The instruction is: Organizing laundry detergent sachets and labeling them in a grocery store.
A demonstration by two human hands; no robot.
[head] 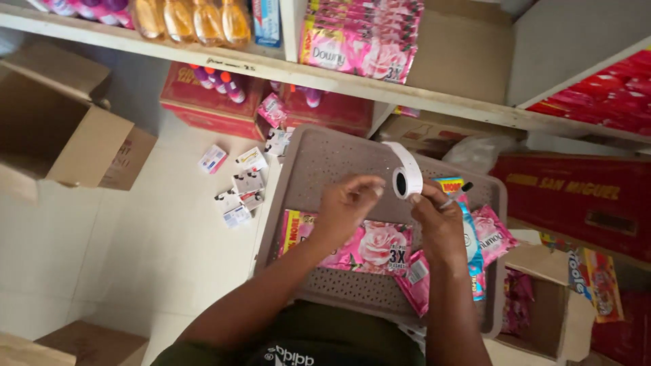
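Holding a small white roll of tape (407,177) above the far half of a grey perforated tray (325,159), the right hand (439,224) is gripping the roll's lower side with thumb and fingers closed around it, a ring showing on one finger. The left hand (347,203) is hovering just beside the roll, its fingertips curled together at the roll's left face; whether they are actually pinching the tape's loose end cannot be told. A short white strip is rising from the roll toward the tray's far edge. Pink sachet strips (369,247) are lying along the tray's near edge, and more sachets, pink and blue (485,234), are crowding its right edge under the right wrist. The tray's far left portion is lying bare beneath the hands. Small white packets (244,186) are scattered on the tiled floor (156,230) just off the tray's left edge. An open cardboard box (64,135) is sitting well apart at the left, and red cartons (203,102) are standing under the shelf (339,78) beyond the tray.
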